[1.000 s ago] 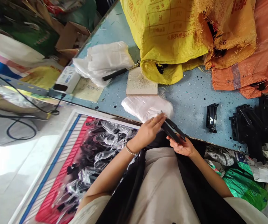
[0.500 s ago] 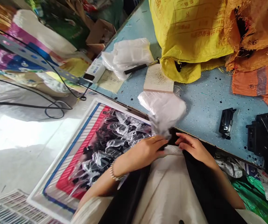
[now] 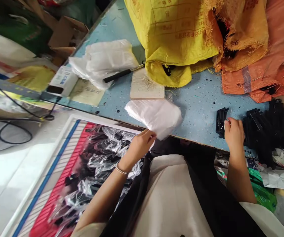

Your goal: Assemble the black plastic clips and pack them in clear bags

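Note:
My left hand (image 3: 142, 143) is closed in a pinch at the near corner of a stack of thin white plastic bags (image 3: 156, 117), by the table's front edge. To the right, my right hand (image 3: 234, 133) has its fingers curled at the side of a small black plastic part (image 3: 221, 121) lying on the blue table. The fingertips seem to grip its right edge. Beyond that hand is a pile of similar black parts (image 3: 263, 128).
A red basket (image 3: 65, 164) of bagged black parts stands below on the left. A wooden board (image 3: 145, 87), a black-handled tool (image 3: 118, 75), more plastic bags (image 3: 112, 59) and a white box (image 3: 64, 80) lie on the table. Yellow (image 3: 176, 39) and orange sacks (image 3: 250, 75) lie behind.
My right hand has moved from in front of my lap to the lone black part on the right. My left hand has moved to the bag stack's near corner. The view has shifted right.

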A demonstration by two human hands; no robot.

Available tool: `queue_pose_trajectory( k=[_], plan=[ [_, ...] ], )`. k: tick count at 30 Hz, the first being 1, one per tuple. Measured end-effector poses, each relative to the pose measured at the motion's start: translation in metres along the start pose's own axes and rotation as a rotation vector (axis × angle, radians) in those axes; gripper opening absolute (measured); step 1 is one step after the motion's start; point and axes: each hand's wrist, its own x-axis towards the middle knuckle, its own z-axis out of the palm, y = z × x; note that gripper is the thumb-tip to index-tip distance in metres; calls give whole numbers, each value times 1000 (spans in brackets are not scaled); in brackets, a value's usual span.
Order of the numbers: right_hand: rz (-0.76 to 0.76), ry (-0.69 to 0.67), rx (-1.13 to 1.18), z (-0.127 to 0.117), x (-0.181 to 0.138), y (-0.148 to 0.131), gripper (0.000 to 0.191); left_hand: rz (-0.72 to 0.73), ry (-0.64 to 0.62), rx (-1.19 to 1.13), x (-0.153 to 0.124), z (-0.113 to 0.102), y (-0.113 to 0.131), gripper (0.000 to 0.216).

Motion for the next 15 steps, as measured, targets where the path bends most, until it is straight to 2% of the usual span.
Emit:
queue_pose_trajectory(
  k=[2, 3, 6, 8, 10, 13, 15],
  plan=[
    [-142, -74, -119, -2, 19, 7, 49, 161, 164, 21, 29, -1, 28, 15],
    [-245, -117, -161, -1, 29, 9, 53, 206, 198, 79, 44, 0, 37, 14],
    [-434, -227, -215, 0, 54, 17, 58, 229, 156, 220, 75, 3, 43, 11],
    [-448, -266, -200, 0, 65, 26, 50, 220, 105, 153, 85, 1, 34, 19],
    [-434, -318, -169, 0, 68, 33, 41, 237, 79, -23, 88, -3, 23, 23],
    [-401, -423, -49, 3, 59, 35, 34, 223, 80, -279, 87, -8, 12, 15],
    [-392, -451, 96, 9, 47, 30, 32, 169, 102, -353, 85, -9, 12, 11]
  ],
)
